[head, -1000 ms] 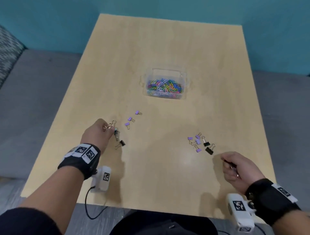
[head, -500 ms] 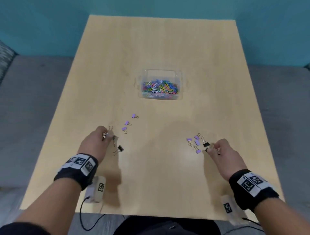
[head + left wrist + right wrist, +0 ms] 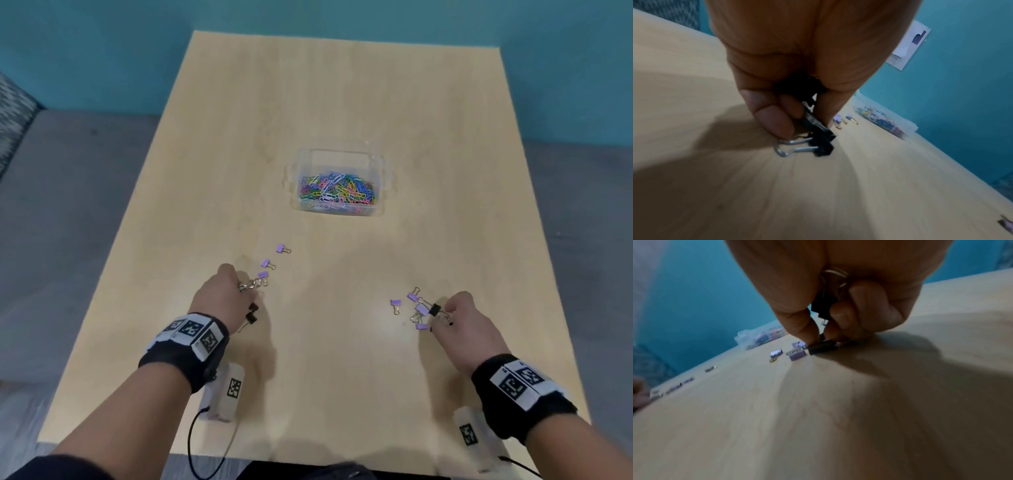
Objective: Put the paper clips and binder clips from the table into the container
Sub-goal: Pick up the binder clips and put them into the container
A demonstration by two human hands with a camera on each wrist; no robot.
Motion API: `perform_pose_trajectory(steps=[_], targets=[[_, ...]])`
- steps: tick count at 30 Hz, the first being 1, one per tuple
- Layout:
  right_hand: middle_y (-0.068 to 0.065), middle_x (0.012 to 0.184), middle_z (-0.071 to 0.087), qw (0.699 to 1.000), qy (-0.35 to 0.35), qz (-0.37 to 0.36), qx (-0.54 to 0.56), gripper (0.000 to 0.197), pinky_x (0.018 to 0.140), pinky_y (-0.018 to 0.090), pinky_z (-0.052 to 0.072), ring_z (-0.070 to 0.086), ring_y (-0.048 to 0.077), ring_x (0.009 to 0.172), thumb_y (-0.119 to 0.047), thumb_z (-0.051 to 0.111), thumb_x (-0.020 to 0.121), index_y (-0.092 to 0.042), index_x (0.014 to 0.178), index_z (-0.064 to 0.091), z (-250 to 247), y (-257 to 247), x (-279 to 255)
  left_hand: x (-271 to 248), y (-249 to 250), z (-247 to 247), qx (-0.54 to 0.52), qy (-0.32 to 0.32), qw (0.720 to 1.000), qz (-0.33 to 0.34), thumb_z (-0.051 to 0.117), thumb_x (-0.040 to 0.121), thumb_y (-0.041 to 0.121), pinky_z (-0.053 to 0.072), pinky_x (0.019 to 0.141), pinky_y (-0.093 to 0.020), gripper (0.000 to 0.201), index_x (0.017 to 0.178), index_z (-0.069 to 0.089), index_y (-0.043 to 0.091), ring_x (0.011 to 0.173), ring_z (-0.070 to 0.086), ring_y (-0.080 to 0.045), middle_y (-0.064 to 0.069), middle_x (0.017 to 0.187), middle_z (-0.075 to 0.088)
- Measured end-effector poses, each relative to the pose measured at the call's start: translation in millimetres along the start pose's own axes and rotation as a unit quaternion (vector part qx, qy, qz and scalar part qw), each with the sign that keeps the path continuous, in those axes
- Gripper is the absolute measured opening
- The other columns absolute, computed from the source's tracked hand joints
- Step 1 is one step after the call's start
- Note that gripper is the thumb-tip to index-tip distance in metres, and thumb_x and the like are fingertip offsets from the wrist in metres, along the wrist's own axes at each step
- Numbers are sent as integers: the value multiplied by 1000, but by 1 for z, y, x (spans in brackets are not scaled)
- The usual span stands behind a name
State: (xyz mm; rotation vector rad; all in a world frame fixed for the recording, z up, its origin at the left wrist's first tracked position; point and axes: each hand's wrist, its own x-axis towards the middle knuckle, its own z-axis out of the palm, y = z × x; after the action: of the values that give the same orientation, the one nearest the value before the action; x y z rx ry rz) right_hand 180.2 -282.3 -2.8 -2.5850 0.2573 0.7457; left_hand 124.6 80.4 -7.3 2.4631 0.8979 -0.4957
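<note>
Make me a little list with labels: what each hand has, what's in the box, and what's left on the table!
left hand: pinches black metal binder clips
right hand: grip closes on a black binder clip resting on the light wooden table
clear plastic container: colourful paper clips
left on table: small purple binder clips, two groups

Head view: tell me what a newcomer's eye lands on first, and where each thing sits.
The clear container of bright multicoloured paper clips stands out at the middle of the wooden table. Nearer the person, small purple and black binder clips lie in two scatters, one by each hand. The left hand holds clips, and the right hand pinches a black binder clip at the edge of its scatter.
</note>
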Motion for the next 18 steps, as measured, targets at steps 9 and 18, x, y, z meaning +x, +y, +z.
perform_pose_trajectory(steps=[9, 18], targets=[[-6, 65, 56, 993, -35, -85, -74, 27, 56, 33, 43, 55, 18, 60, -44, 50, 92, -27, 91, 30, 2, 11, -2, -1, 14, 5, 13, -20, 1000, 18, 59, 84, 26, 36, 52, -31, 21, 84, 42, 14, 63, 57, -24, -8, 76, 60], [-2, 62, 54, 968, -48, -130, -209, 12, 56, 34, 44, 54, 25, 59, -31, 39, 92, -23, 90, 30, -2, 10, 3, -2, 16, 2, -13, -21, 998, 53, 70, 76, 37, 32, 50, -30, 35, 75, 41, 17, 58, 52, -19, -2, 63, 56]])
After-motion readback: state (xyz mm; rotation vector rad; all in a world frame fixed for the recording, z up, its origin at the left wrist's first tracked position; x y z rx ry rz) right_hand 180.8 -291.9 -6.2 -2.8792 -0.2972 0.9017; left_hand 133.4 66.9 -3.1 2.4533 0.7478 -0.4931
